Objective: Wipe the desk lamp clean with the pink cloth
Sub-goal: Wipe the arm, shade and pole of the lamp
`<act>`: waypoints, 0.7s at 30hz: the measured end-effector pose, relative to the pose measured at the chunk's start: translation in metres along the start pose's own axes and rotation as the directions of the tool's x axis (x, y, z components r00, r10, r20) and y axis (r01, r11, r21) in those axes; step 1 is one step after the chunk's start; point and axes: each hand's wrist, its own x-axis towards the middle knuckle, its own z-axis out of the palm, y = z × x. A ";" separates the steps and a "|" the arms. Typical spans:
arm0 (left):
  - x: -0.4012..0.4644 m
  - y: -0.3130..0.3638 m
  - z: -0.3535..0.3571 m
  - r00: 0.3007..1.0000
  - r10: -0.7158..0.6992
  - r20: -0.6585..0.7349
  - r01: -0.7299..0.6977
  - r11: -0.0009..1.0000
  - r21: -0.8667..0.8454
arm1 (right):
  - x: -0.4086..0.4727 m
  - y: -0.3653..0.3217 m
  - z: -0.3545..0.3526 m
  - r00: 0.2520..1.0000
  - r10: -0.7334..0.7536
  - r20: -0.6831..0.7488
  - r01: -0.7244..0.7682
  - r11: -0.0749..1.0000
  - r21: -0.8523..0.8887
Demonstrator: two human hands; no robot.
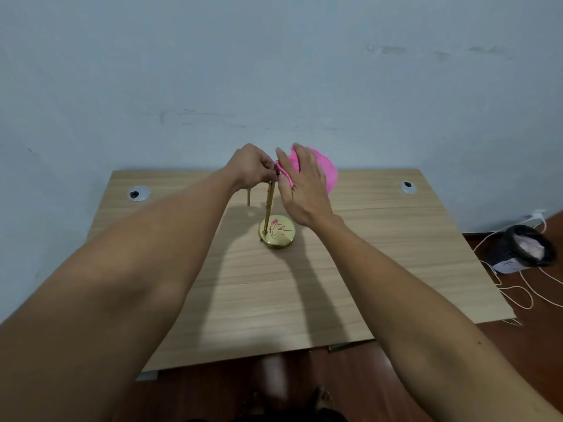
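Note:
A gold desk lamp stands mid-table on a round brass base (277,231) marked with red lines, with a thin upright stem (269,205). My left hand (251,166) is closed around the top of the stem, hiding the lamp's upper part; a short gold piece hangs below that hand. My right hand (301,184) holds the pink cloth (324,169) bunched against the top of the lamp, just right of my left hand. Most of the cloth bulges out behind my right fingers.
The wooden desk (380,254) stands against a pale blue wall, with round cable grommets at back left (138,194) and back right (407,187). On the floor to the right lies a dark basket (528,248) amid loose white cords. My feet show below the front edge.

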 end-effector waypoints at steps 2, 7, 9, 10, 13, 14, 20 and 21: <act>0.000 0.000 0.000 1.000 0.019 0.006 -0.019 1.000 0.009 | 0.002 0.002 -0.004 0.998 -0.040 -0.042 0.039 0.999 -0.030; 0.002 -0.001 0.001 1.000 0.029 0.009 -0.030 1.000 0.007 | 0.007 0.005 -0.006 0.984 -0.102 -0.144 0.093 0.993 -0.069; 0.002 -0.002 0.002 1.000 0.019 -0.002 -0.019 1.000 0.004 | 0.009 0.007 -0.005 0.984 -0.091 -0.151 0.083 0.995 -0.056; 0.002 -0.002 0.002 1.000 0.013 -0.008 -0.013 1.000 0.004 | 0.010 0.008 -0.006 0.986 -0.083 -0.145 0.076 0.996 -0.054; 0.000 -0.001 0.002 1.000 0.003 -0.010 -0.003 1.000 -0.004 | 0.011 0.015 -0.012 0.992 -0.060 -0.113 0.060 0.998 -0.010; 0.000 -0.001 0.002 1.000 0.003 -0.006 -0.003 1.000 -0.005 | 0.009 0.014 -0.018 0.995 -0.035 -0.093 0.038 0.999 0.029; -0.001 -0.002 0.002 1.000 0.008 -0.013 -0.008 1.000 -0.004 | 0.005 0.018 -0.034 0.993 0.116 -0.030 -0.109 0.975 0.193; -0.002 -0.002 0.002 1.000 0.010 -0.014 -0.010 1.000 -0.005 | 0.008 0.015 -0.034 0.979 0.199 -0.051 -0.179 0.947 0.268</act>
